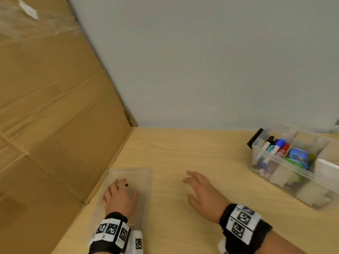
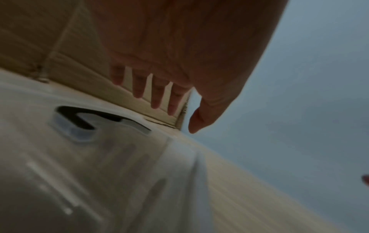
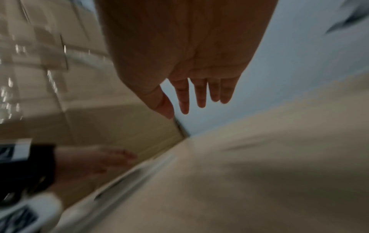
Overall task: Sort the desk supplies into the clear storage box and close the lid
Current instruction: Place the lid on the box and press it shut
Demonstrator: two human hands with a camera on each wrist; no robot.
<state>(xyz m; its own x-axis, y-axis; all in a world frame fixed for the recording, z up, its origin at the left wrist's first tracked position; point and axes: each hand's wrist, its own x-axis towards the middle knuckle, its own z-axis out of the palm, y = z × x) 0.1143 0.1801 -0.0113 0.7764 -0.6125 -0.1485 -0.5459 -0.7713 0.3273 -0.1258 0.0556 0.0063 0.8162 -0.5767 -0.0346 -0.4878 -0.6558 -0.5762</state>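
The box (image 1: 293, 167) stands at about three o'clock on the desk (image 1: 192, 154), well apart from both hands. Its compartments already hold markers (image 1: 275, 146), a blue item and pale blocks, so the sorting looks done. The step in hand, by my reading, is fetching the lid (image 1: 141, 180) so the box can be closed.

The lid lies flat at about eight o'clock, close against the cardboard (image 1: 55, 107) that walls the desk's left side. The left hand (image 1: 120, 196) is over it, fingers spread and nearly straight, grasping nothing. In the left wrist view the fingers (image 2: 155, 94) hang above the clear plastic with the black latch (image 2: 83, 118) just below them. Whether the palm actually presses the lid I cannot tell, as that view is blurred. The right hand (image 1: 203, 191) hovers at six o'clock, to the right of the lid, fingers loose and extended, holding nothing.

The next move likely calls for getting fingertips under a lid edge. The right-hand edge looks the freer one, since the cardboard crowds the left. Then comes a lift and a carry across to three o'clock (both hands would steady a wide, flexible sheet). After that the lid must be squared over the rim, with its latch end matched to the black clip (image 1: 254, 138) at the box's far-left end, before pressing down.
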